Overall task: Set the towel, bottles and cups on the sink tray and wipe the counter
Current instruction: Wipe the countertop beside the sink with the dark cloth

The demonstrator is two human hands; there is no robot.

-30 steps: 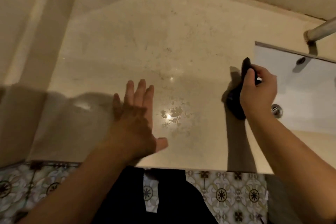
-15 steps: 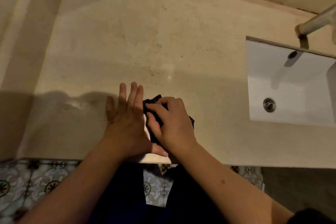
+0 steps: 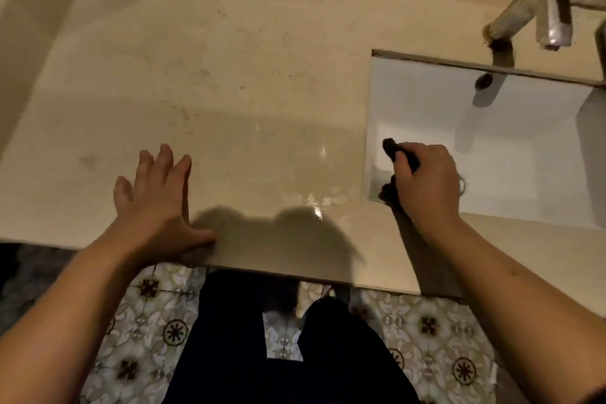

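Beige counter (image 3: 229, 92), white sink (image 3: 508, 154), black cloth (image 3: 392, 149)

The single head-worn camera looked steeply down, close over the worktop (image 3: 229, 75), with the floor (image 3: 137, 321) below.

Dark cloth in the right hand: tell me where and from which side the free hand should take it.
Take the upper end of the dark cloth, which sticks out past the knuckles of the right hand over the sink. The left hand, flat on the counter, would probably best come from the counter side and pinch that bare end; the rest is bunched inside the fist, with only a small tuft showing below.
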